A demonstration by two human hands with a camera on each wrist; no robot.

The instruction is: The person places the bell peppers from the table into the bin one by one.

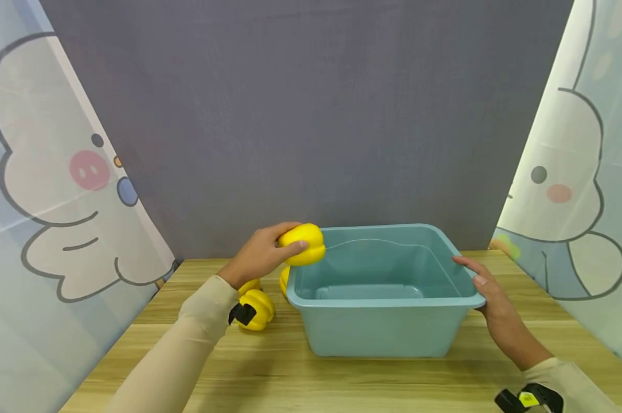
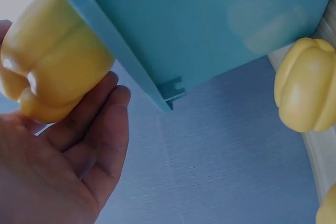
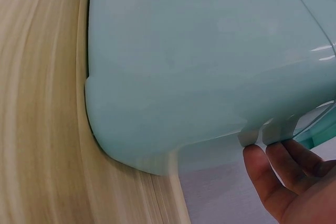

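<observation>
My left hand [image 1: 263,252] grips a yellow bell pepper [image 1: 308,243] at the left rim of a blue-green plastic basin [image 1: 378,330]. Thumb and fingers lie round the pepper's sides, and in the left wrist view the held pepper [image 2: 58,56] is partly covered by the rim. My right hand [image 1: 496,304] holds the basin's right rim, its fingertips [image 3: 256,163] against the outer wall below the edge. The part of the basin floor that shows is bare.
Left of the basin, more yellow bell peppers [image 1: 259,312] lie on the wooden table [image 1: 269,373], some partly hidden by my left wrist and the basin. A dark grey panel [image 1: 311,115] stands behind, with cartoon-printed curtains [image 1: 42,172] on both sides.
</observation>
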